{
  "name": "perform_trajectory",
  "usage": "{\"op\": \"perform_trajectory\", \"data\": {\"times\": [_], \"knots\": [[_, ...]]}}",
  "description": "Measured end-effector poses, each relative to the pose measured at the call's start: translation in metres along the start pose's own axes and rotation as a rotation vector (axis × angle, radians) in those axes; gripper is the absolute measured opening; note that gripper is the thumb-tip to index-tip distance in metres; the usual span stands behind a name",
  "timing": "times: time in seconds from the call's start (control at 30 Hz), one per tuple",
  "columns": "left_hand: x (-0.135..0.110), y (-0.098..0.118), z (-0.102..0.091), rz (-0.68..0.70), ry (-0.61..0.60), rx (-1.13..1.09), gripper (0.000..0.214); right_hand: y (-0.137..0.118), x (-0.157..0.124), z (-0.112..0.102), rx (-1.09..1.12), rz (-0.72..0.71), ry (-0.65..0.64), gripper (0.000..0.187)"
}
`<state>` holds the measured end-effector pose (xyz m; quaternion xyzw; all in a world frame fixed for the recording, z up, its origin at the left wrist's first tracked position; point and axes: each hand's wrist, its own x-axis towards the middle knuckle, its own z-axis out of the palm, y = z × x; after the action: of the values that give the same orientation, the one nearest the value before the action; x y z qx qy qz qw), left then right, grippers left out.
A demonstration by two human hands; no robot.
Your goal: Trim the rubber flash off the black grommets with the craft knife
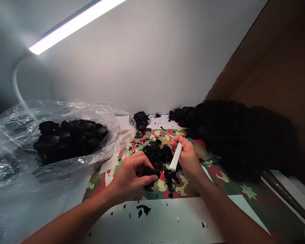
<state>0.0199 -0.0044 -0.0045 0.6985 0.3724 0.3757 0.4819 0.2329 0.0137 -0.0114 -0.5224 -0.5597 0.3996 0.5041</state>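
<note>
My left hand (132,174) pinches a small black rubber part (152,173) over the camouflage-patterned mat (216,183). My right hand (186,156) is closed round a white-handled tool (175,157), its lower end pointing down toward the part. A small heap of black parts and trimmings (157,152) lies just behind both hands. A thin black ring (169,185) rests on the mat below the tool.
A clear plastic bag (20,149) at the left holds many round black parts (68,137). A big pile of black parts (239,135) lies at the right against a brown cardboard wall (282,67). Black scraps (142,210) dot the white board in front. A lamp bar (73,23) glows overhead.
</note>
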Motion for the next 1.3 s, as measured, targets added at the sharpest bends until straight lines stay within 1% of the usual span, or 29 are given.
{"op": "perform_trajectory", "data": {"times": [0.13, 0.2, 0.27, 0.3, 0.43, 0.53, 0.6, 0.7, 0.8, 0.87, 0.93, 0.97, 1.0, 1.03, 1.07, 1.1, 1.13, 1.17, 1.2, 1.23, 1.27, 1.3], "knots": [[0.0, -0.001, -0.005, 0.055, 0.019, -0.14, 0.027, -0.007, 0.004, -0.02, -0.04, 0.104, -0.298, 0.015], [0.002, -0.002, -0.008, 0.066, 0.043, -0.224, 0.027, -0.01, 0.003, -0.025, -0.06, 0.109, -0.425, 0.01], [0.004, -0.004, -0.009, 0.05, 0.07, -0.297, 0.028, -0.011, 0.002, -0.027, -0.076, 0.082, -0.5, 0.008], [0.005, -0.005, -0.01, 0.039, 0.083, -0.32, 0.029, -0.011, 0.002, -0.028, -0.082, 0.073, -0.506, 0.009], [0.008, -0.011, -0.01, -0.033, 0.094, -0.389, 0.031, -0.011, -0.001, -0.023, -0.129, 0.096, -0.4, 0.034], [0.008, -0.014, -0.011, -0.14, 0.037, -0.487, 0.034, -0.014, -0.005, -0.016, -0.158, 0.092, -0.385, 0.043], [0.008, -0.016, -0.011, -0.175, 0.007, -0.542, 0.039, -0.017, -0.008, -0.013, -0.136, 0.076, -0.372, 0.046], [0.008, -0.016, -0.011, -0.189, -0.012, -0.637, 0.045, -0.016, -0.009, -0.012, -0.107, 0.053, -0.327, 0.051], [0.01, -0.016, -0.009, -0.247, -0.008, -0.749, 0.048, -0.011, -0.007, -0.013, -0.115, 0.042, -0.285, 0.053], [0.011, -0.016, -0.007, -0.285, 0.015, -0.784, 0.049, -0.006, -0.004, -0.015, -0.141, 0.021, -0.223, 0.051], [0.01, -0.014, -0.006, -0.295, 0.031, -0.767, 0.05, 0.001, 0.002, -0.018, -0.16, -0.003, -0.149, 0.043], [0.01, -0.01, -0.007, -0.277, 0.028, -0.713, 0.049, 0.004, 0.005, -0.02, -0.153, -0.009, -0.12, 0.039], [0.009, -0.004, -0.01, -0.23, 0.025, -0.612, 0.045, 0.008, 0.008, -0.022, -0.14, -0.011, -0.095, 0.035], [0.008, 0.004, -0.015, -0.157, 0.039, -0.458, 0.039, 0.011, 0.011, -0.025, -0.128, -0.011, -0.07, 0.033], [0.006, 0.013, -0.024, -0.051, 0.072, -0.244, 0.03, 0.014, 0.015, -0.028, -0.122, -0.009, -0.041, 0.032], [0.004, 0.023, -0.036, 0.079, 0.154, 0.022, 0.022, 0.016, 0.018, -0.032, -0.127, -0.009, -0.012, 0.031], [0.003, 0.033, -0.052, 0.213, 0.318, 0.302, 0.016, 0.018, 0.021, -0.035, -0.141, -0.013, 0.017, 0.032], [0.002, 0.041, -0.071, 0.304, 0.496, 0.552, 0.015, 0.019, 0.023, -0.039, -0.161, -0.018, 0.037, 0.033], [0.002, 0.046, -0.093, 0.324, 0.656, 0.759, 0.017, 0.019, 0.025, -0.042, -0.181, -0.021, 0.045, 0.036], [0.003, 0.048, -0.117, 0.275, 0.772, 0.915, 0.022, 0.019, 0.027, -0.044, -0.202, -0.023, 0.042, 0.039], [0.004, 0.046, -0.141, 0.201, 0.833, 1.019, 0.027, 0.02, 0.027, -0.045, -0.227, -0.026, 0.038, 0.042], [0.007, 0.042, -0.164, 0.124, 0.832, 1.07, 0.03, 0.02, 0.028, -0.045, -0.256, -0.03, 0.03, 0.042]]}}
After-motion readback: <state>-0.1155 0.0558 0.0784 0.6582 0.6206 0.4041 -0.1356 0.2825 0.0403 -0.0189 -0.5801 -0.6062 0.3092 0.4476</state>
